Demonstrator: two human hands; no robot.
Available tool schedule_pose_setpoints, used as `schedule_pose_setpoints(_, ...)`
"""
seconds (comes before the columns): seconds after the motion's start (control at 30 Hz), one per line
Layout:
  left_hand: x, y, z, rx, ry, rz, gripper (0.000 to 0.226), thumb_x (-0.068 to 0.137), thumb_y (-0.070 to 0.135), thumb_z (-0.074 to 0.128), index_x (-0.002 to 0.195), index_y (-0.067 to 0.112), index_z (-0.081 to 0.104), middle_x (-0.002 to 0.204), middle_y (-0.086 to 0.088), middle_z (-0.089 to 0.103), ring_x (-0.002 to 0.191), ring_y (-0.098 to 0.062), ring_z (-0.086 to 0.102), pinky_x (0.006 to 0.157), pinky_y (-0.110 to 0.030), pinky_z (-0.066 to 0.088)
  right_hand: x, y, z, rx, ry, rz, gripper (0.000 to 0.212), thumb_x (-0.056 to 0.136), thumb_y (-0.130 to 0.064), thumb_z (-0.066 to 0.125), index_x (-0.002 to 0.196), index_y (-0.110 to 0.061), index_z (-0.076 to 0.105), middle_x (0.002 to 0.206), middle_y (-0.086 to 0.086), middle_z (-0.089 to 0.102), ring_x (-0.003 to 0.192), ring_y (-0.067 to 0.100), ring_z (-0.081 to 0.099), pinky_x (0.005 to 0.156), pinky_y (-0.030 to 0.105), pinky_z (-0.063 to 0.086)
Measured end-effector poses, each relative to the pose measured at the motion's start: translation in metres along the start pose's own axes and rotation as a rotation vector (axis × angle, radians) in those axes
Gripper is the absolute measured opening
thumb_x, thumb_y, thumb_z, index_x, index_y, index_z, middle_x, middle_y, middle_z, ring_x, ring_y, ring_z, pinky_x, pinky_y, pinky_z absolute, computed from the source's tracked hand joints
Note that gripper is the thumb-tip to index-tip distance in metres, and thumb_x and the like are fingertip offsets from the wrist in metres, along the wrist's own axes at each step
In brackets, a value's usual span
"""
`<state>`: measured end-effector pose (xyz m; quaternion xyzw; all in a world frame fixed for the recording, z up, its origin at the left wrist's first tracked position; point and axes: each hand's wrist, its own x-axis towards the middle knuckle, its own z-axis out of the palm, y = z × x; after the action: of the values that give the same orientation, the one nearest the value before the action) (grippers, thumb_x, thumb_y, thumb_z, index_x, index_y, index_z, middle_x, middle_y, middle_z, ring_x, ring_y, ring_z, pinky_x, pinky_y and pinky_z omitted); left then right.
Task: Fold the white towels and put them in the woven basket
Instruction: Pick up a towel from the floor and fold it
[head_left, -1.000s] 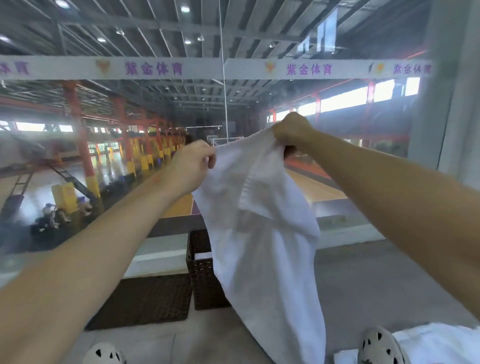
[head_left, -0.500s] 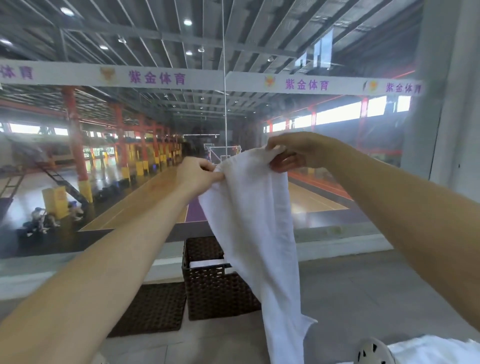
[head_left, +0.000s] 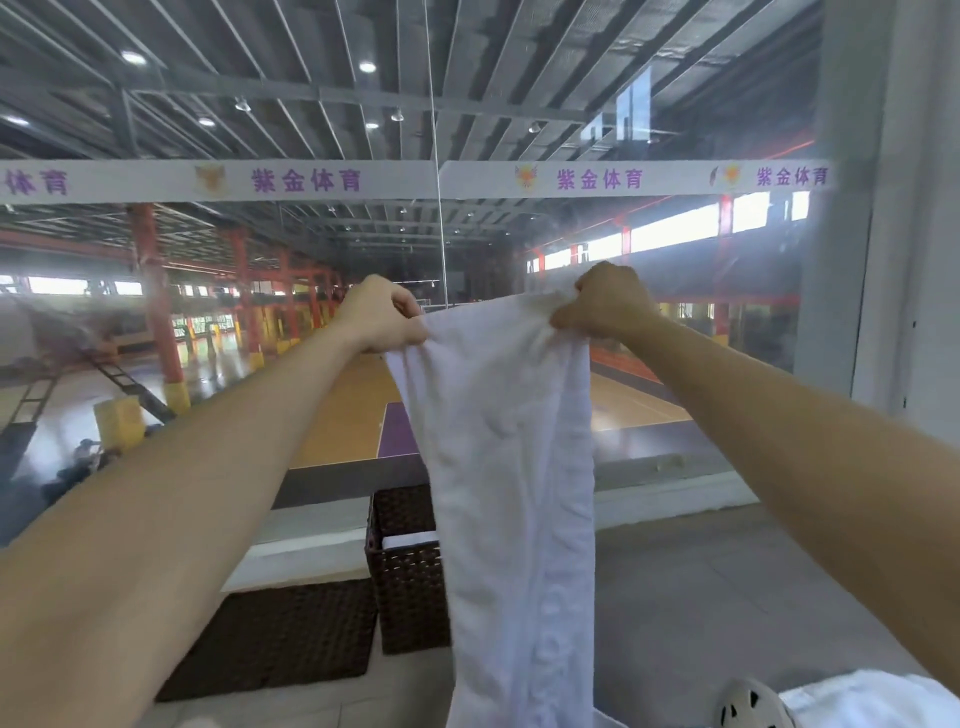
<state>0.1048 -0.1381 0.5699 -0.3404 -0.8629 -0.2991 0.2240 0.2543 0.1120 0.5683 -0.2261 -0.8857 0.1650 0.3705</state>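
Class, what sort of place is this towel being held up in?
Probably a gallery overlooking an indoor sports hall: wooden court below, long banner and steel roof above.

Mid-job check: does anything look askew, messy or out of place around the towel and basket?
Nothing damaged or spilled. The towel hangs lengthwise, its top edge bunched where the right hand grips it; the left hand pinches the other corner. A loose white heap lies on the floor by the shoe, outside the woven basket.
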Motion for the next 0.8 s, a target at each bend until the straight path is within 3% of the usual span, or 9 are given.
schedule_pose_setpoints(0.1,0.009,0.021,-0.006,-0.148,0.06,0.024,0.009,0.081,0.017,0.084,0.081,0.026,0.083,0.076,0.01,0.076,0.071,-0.007,0.065,0.061,-0.021,0.047,0.003,-0.013,-0.003,-0.084,-0.189,-0.113,0.124,0.058,-0.068,0.095,0.156,-0.012,0.041,0.152,0.012,0.054,0.14,0.036,0.053,0.108,0.042,0.05)
schedule_pose_setpoints(0.13,0.01,0.029,-0.006,-0.175,0.056,0.044,0.014,0.079,0.014,0.083,0.08,0.028,0.082,0.077,0.01,0.077,0.074,-0.008,0.069,0.065,-0.024,0.051,-0.002,-0.024,-0.001,-0.045,-0.248,-0.162,0.138,0.056,-0.071,0.095,0.163,-0.015,0.03,0.16,0.01,0.047,0.145,0.034,0.048,0.111,0.039,0.045)
schedule_pose_setpoints(0.2,0.009,0.042,-0.004,-0.233,0.019,0.116,0.021,0.076,0.008,0.08,0.084,0.027,0.081,0.08,0.008,0.08,0.082,-0.015,0.076,0.074,-0.034,0.062,-0.009,-0.044,0.011,-0.07,-0.298,-0.289,0.11,0.066,-0.068,0.092,0.155,-0.021,0.047,0.138,0.008,0.063,0.128,0.029,0.06,0.092,0.033,0.048)
schedule_pose_setpoints(0.27,0.003,0.043,-0.002,-0.326,0.013,0.163,0.032,0.078,0.001,0.078,0.101,0.023,0.075,0.083,0.005,0.081,0.083,-0.015,0.076,0.078,-0.037,0.063,-0.011,-0.054,0.021,-0.083,-0.23,-0.326,0.051,0.077,-0.059,0.088,0.108,-0.021,0.076,0.084,0.001,0.065,0.089,0.024,0.065,0.065,0.033,0.044)
schedule_pose_setpoints(0.33,-0.004,0.029,0.004,-0.491,0.055,0.09,0.046,0.081,0.004,0.083,0.119,0.022,0.066,0.095,0.002,0.081,0.086,-0.013,0.074,0.075,-0.035,0.061,-0.009,-0.054,0.025,-0.002,-0.162,-0.326,0.037,0.079,-0.053,0.088,0.076,-0.02,0.07,0.066,-0.005,0.056,0.073,0.021,0.06,0.059,0.034,0.04)
schedule_pose_setpoints(0.43,-0.025,-0.001,0.029,-0.688,-0.071,-0.088,0.076,0.071,0.024,0.099,0.138,0.025,0.061,0.122,-0.001,0.076,0.109,-0.016,0.073,0.086,-0.036,0.061,-0.013,-0.052,0.025,0.083,-0.095,-0.375,0.029,0.081,-0.042,0.089,0.073,-0.024,0.069,0.069,-0.007,0.059,0.079,0.023,0.064,0.068,0.03,0.041)
schedule_pose_setpoints(0.53,-0.059,-0.025,0.077,-0.698,-0.351,-0.156,0.059,0.081,0.019,0.096,0.134,0.015,0.07,0.127,-0.001,0.078,0.118,-0.02,0.075,0.093,-0.032,0.064,-0.019,-0.053,0.025,0.108,-0.053,-0.38,0.04,0.083,-0.04,0.089,0.063,-0.027,0.056,0.07,-0.012,0.054,0.076,0.021,0.059,0.071,0.029,0.039)
schedule_pose_setpoints(0.63,-0.085,-0.053,0.112,-0.85,-0.474,-0.304,0.049,0.083,0.017,0.094,0.126,0.019,0.072,0.126,-0.001,0.079,0.115,-0.022,0.076,0.098,-0.041,0.062,-0.021,-0.053,0.023,0.133,-0.005,-0.391,0.031,0.084,-0.041,0.087,0.069,-0.025,0.064,0.071,-0.012,0.06,0.08,0.021,0.061,0.071,0.029,0.04)
schedule_pose_setpoints(0.8,-0.135,-0.101,0.15,-0.453,-0.776,-0.32,0.043,0.089,0.016,0.089,0.129,0.02,0.074,0.123,0.006,0.08,0.112,-0.014,0.077,0.106,-0.042,0.059,-0.02,-0.04,0.013,0.209,0.157,-0.335,0.027,0.083,-0.044,0.081,0.087,-0.017,0.08,0.088,0.005,0.077,0.083,0.024,0.066,0.07,0.03,0.038)
